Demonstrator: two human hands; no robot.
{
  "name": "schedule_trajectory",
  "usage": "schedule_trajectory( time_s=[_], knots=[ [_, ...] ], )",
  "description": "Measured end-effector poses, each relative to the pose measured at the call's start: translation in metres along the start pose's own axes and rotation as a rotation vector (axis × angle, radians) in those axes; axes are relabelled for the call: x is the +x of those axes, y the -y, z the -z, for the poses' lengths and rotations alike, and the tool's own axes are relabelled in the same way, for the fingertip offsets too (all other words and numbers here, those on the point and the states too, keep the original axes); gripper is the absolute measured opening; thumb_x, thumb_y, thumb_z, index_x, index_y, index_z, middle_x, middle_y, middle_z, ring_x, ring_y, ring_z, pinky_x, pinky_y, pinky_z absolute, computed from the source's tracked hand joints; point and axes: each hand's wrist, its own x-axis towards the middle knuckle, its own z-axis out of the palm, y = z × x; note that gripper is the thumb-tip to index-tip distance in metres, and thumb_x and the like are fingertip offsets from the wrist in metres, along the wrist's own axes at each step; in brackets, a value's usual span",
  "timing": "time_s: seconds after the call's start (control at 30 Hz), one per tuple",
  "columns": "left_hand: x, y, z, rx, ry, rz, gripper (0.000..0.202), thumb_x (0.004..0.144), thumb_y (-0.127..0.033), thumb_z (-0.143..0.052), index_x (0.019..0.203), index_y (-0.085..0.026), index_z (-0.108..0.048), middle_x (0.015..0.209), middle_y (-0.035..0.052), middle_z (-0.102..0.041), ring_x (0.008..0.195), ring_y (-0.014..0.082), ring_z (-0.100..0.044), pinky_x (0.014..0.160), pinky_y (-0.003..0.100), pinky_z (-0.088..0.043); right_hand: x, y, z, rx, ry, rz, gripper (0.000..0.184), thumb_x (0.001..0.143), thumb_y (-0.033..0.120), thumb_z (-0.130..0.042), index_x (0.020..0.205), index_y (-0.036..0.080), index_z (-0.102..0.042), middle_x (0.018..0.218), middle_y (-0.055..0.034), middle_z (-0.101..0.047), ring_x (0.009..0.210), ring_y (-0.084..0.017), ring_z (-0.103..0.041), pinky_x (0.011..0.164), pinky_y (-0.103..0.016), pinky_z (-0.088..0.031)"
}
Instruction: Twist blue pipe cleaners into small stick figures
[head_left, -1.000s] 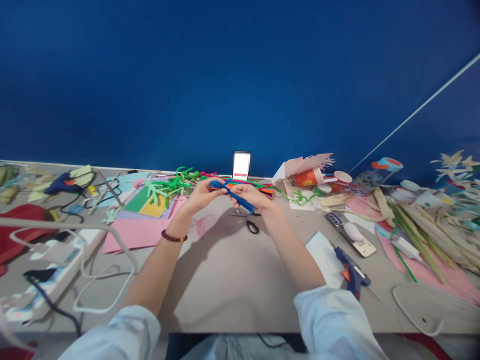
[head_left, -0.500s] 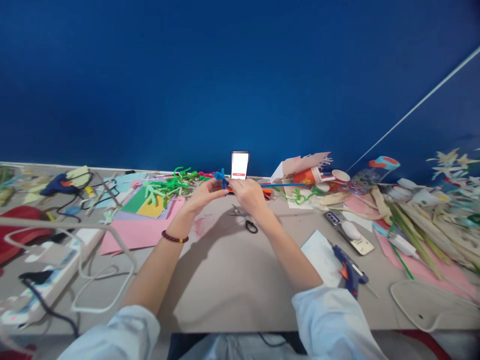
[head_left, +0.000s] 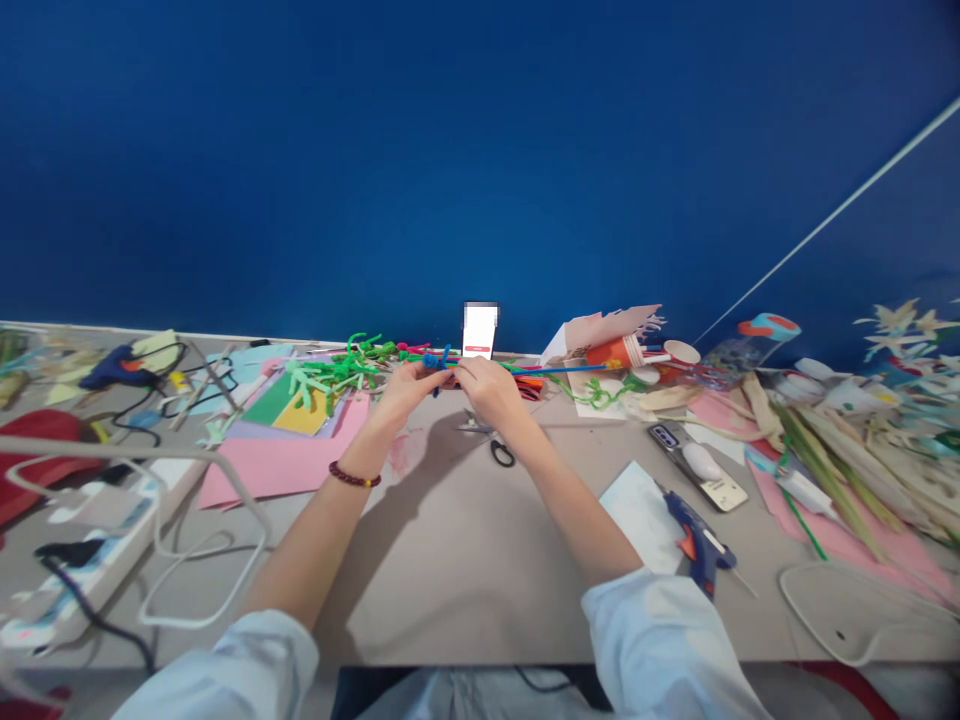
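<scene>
Head view: left hand, fingers curled, and right hand, fingertips closed in a pinch, hold a blue pipe cleaner between them, over the table; a close pinch keeps twists tight; black-handled scissors lie just below, untouched.

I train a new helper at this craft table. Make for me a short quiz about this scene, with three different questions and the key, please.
1. What do the left hand and right hand hold? A) glue gun B) blue pipe cleaner C) paper cup
2. True or false: the left hand has a bead bracelet at its wrist.
3. What colour are the handles of the scissors?

Key: 1 B; 2 true; 3 black.
</scene>
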Motion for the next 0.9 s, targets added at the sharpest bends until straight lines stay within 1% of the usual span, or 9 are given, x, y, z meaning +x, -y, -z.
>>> schedule_trajectory(
  time_s=[0.1, 0.17, 0.33, 0.47, 0.53, 0.6, 0.7, 0.8, 0.9],
  knots=[
    [-0.001, -0.001, -0.003, -0.015, -0.031, -0.017, 0.025, 0.058, -0.035, -0.076, 0.07, -0.014, -0.07, 0.067, 0.0057, -0.069, 0.068, 0.0195, -0.064, 0.065, 0.03, -0.048, 0.001, 0.001, 0.001, 0.11, 0.02, -0.036, 0.028, 0.093, 0.016, -0.036, 0.089, 0.011, -0.063, 0.093, -0.0136, -0.066, 0.086, -0.02, -0.056, 0.076, -0.031, -0.04],
    [-0.001, -0.001, -0.003, -0.013, -0.018, -0.026, 0.026, 0.058, -0.037, -0.076, 0.069, -0.014, -0.069, 0.069, 0.0061, -0.07, 0.07, 0.0208, -0.065, 0.07, 0.033, -0.05, 0.001, 0.001, 0.002, 0.241, 0.033, -0.112, 0.025, 0.092, 0.017, -0.039, 0.089, 0.012, -0.063, 0.093, -0.0131, -0.067, 0.086, -0.02, -0.057, 0.076, -0.03, -0.041],
    [0.0, -0.001, 0.002, 0.044, 0.109, -0.095, 0.029, 0.063, -0.04, -0.074, 0.075, -0.014, -0.07, 0.075, 0.0072, -0.071, 0.076, 0.0224, -0.066, 0.076, 0.036, -0.051, 0.003, -0.003, 0.002, 0.831, 0.091, -0.478, 0.019, 0.089, 0.024, -0.046, 0.081, 0.017, -0.061, 0.082, -0.0053, -0.068, 0.076, -0.016, -0.062, 0.069, -0.026, -0.045],
    [0.001, 0.003, 0.004, -0.027, 0.212, -0.166, 0.034, 0.065, -0.038, -0.074, 0.089, -0.015, -0.069, 0.092, 0.0078, -0.071, 0.09, 0.0222, -0.064, 0.084, 0.036, -0.049, 0.003, -0.006, 0.004, 1.427, 0.335, -0.817, 0.017, 0.088, 0.028, -0.051, 0.08, 0.015, -0.058, 0.065, -0.0027, -0.065, 0.058, -0.013, -0.061, 0.06, -0.024, -0.048],
    [0.002, 0.007, 0.004, -0.066, 0.254, -0.182, 0.036, 0.065, -0.036, -0.075, 0.094, -0.016, -0.069, 0.101, 0.0084, -0.069, 0.098, 0.0224, -0.061, 0.09, 0.036, -0.046, 0.003, -0.006, 0.008, 1.621, 0.452, -0.955, 0.014, 0.086, 0.027, -0.055, 0.081, 0.014, -0.057, 0.063, -0.0029, -0.064, 0.056, -0.012, -0.06, 0.059, -0.024, -0.049],
    [0.004, 0.013, 0.004, -0.12, 0.274, -0.167, 0.037, 0.065, -0.035, -0.075, 0.097, -0.017, -0.068, 0.102, 0.0082, -0.069, 0.1, 0.0221, -0.06, 0.092, 0.035, -0.045, 0.003, -0.005, 0.011, 1.745, 0.505, -1.064, 0.011, 0.086, 0.023, -0.055, 0.08, 0.014, -0.055, 0.062, -0.0022, -0.063, 0.057, -0.011, -0.061, 0.06, -0.023, -0.05],
    [0.006, 0.021, 0.003, -0.223, 0.258, -0.124, 0.037, 0.064, -0.035, -0.076, 0.097, -0.02, -0.068, 0.097, 0.0064, -0.069, 0.095, 0.0202, -0.062, 0.089, 0.033, -0.045, 0.006, -0.001, 0.014, 1.881, 0.543, -1.102, 0.011, 0.089, 0.02, -0.05, 0.078, 0.015, -0.052, 0.06, 0.0005, -0.058, 0.053, -0.009, -0.058, 0.056, -0.02, -0.048],
    [0.008, 0.024, 0.002, -0.26, 0.198, -0.127, 0.036, 0.06, -0.036, -0.078, 0.091, -0.02, -0.069, 0.092, 0.0042, -0.07, 0.087, 0.0176, -0.062, 0.085, 0.031, -0.046, 0.01, 0.005, 0.013, 1.958, 0.538, -1.012, 0.014, 0.089, 0.025, -0.048, 0.077, 0.017, -0.048, 0.055, 0.0061, -0.047, 0.041, -0.005, -0.042, 0.043, -0.016, -0.035],
    [0.009, 0.022, 0.0, -0.172, 0.11, -0.126, 0.034, 0.059, -0.038, -0.079, 0.084, -0.018, -0.069, 0.085, 0.0027, -0.069, 0.079, 0.0154, -0.061, 0.08, 0.029, -0.046, 0.011, 0.007, 0.008, 1.72, 0.386, -0.974, 0.018, 0.089, 0.03, -0.046, 0.076, 0.018, -0.045, 0.054, 0.0082, -0.041, 0.037, -0.004, -0.03, 0.039, -0.016, -0.025]
  ],
)
